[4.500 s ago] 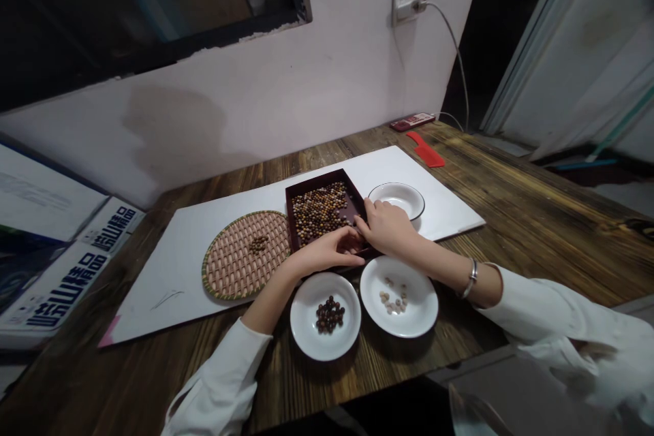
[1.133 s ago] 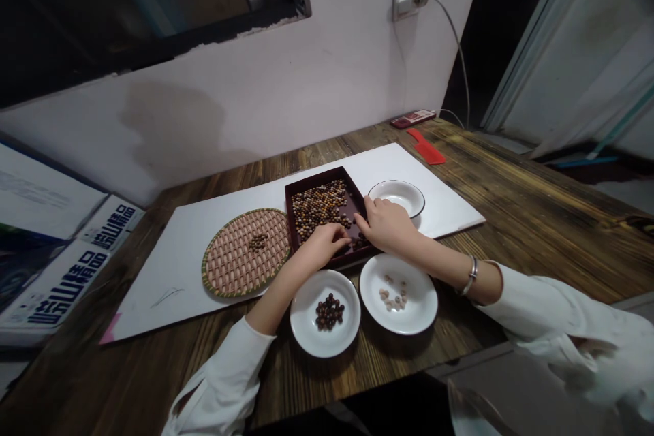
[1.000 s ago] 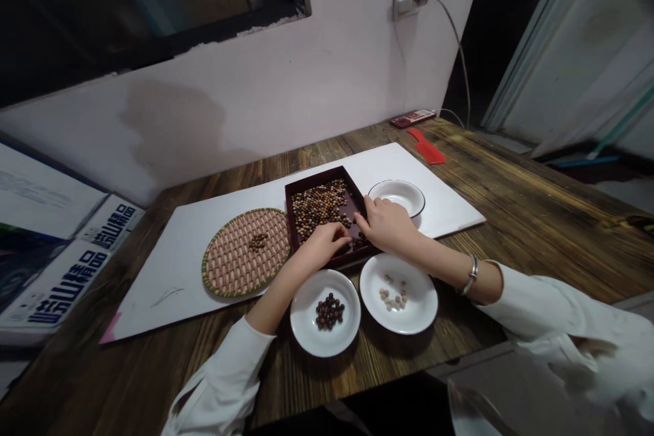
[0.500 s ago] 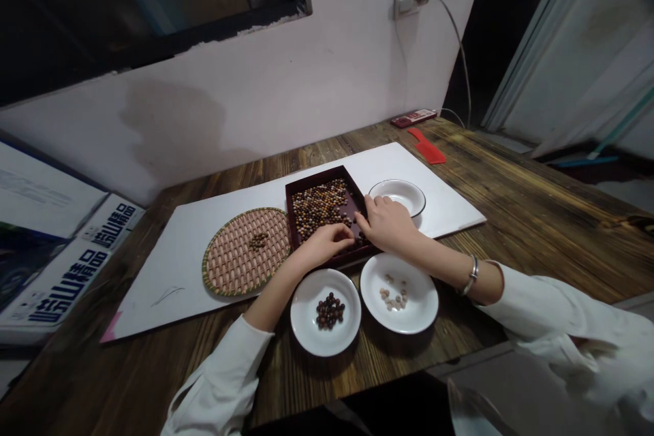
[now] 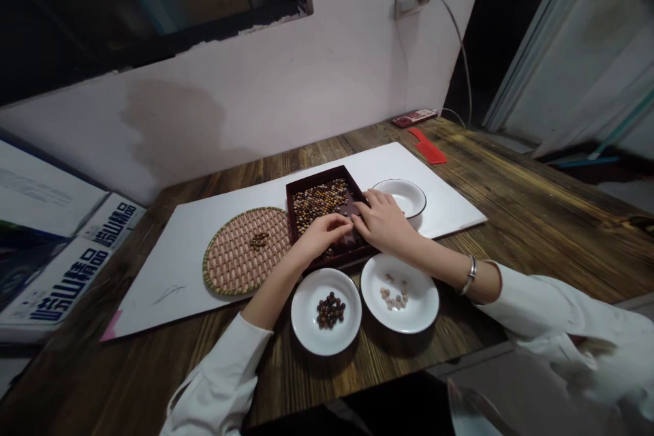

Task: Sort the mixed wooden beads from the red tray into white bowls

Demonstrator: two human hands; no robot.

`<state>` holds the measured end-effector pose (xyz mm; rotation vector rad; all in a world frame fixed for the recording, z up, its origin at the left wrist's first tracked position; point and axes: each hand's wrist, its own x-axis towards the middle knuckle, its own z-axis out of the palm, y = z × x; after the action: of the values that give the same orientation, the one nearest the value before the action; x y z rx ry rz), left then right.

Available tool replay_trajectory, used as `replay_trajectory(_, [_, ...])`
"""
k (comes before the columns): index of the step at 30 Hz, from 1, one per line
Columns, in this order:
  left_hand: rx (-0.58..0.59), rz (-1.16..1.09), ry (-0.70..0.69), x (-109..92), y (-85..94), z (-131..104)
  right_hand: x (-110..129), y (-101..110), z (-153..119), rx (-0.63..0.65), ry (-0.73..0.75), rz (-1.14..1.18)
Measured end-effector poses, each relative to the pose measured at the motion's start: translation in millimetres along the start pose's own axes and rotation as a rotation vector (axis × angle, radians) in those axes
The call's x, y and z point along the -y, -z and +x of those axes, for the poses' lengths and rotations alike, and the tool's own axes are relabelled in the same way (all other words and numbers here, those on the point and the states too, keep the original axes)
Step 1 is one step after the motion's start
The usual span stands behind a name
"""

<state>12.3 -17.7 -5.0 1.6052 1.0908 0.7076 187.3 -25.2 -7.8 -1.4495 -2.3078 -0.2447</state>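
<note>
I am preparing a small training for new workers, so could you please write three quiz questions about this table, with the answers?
1. True or false: the red comb lies on the wooden table, off the white board.
2. What is in the white dish nearest the left wrist?
A) pale beads
B) dark brown beads
C) a phone
3. Fill in: the left hand is over the dark red tray, and the silver bangle is on the ____ wrist.

Key: 1 true; 2 B; 3 right.
</note>
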Motion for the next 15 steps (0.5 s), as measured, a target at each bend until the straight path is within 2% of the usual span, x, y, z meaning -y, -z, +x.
replay_trajectory(11, [-0.086,-0.085,0.043,-5.6,2.8,-3.0,-2.7,-4.1,0.4,-0.034,0.108,0.091])
replay_trajectory(15, [-0.124,-0.061,0.041,-4.5,3.7,-1.3,-3.8,-6.1,1.9,-0.109,0.244,0.122])
